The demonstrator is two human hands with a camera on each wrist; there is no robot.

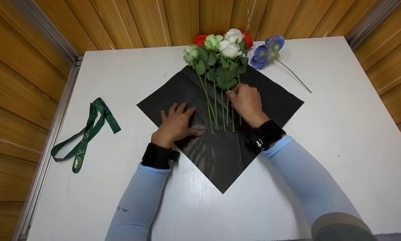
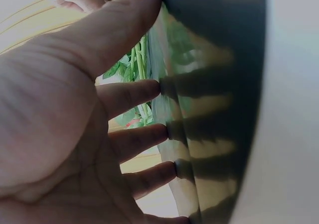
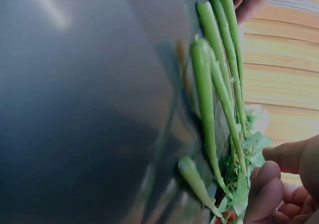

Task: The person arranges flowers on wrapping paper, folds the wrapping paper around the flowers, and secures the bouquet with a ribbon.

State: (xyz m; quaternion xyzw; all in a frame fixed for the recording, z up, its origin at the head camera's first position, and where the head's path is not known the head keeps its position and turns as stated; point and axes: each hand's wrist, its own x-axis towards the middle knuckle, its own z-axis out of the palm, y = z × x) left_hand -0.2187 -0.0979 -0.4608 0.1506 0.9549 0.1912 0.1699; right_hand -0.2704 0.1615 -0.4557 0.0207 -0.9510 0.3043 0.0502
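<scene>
A sheet of black wrapping paper (image 1: 217, 160) lies cornerwise on the table, with several artificial roses on it. White roses (image 1: 229, 49), pale green roses (image 1: 191, 53) and red ones (image 1: 200, 40) lie past its far edge, their green stems (image 1: 215, 110) pointing toward me. My left hand (image 1: 176, 124) presses the paper left of the stems, fingers spread. Over the right-hand stems, my right hand (image 1: 247, 102) has bent fingers at the leaves (image 3: 241, 194); whether they pinch a stem is unclear. In the right wrist view, one stem (image 3: 194, 179) lies apart from the others.
A purple-blue artificial flower (image 1: 269, 52) with a thin stem lies at the back right of the white table (image 1: 341, 157). A dark green ribbon (image 1: 89, 134) with gold print is looped at the left. Wood-patterned panels (image 1: 180, 23) stand behind the table.
</scene>
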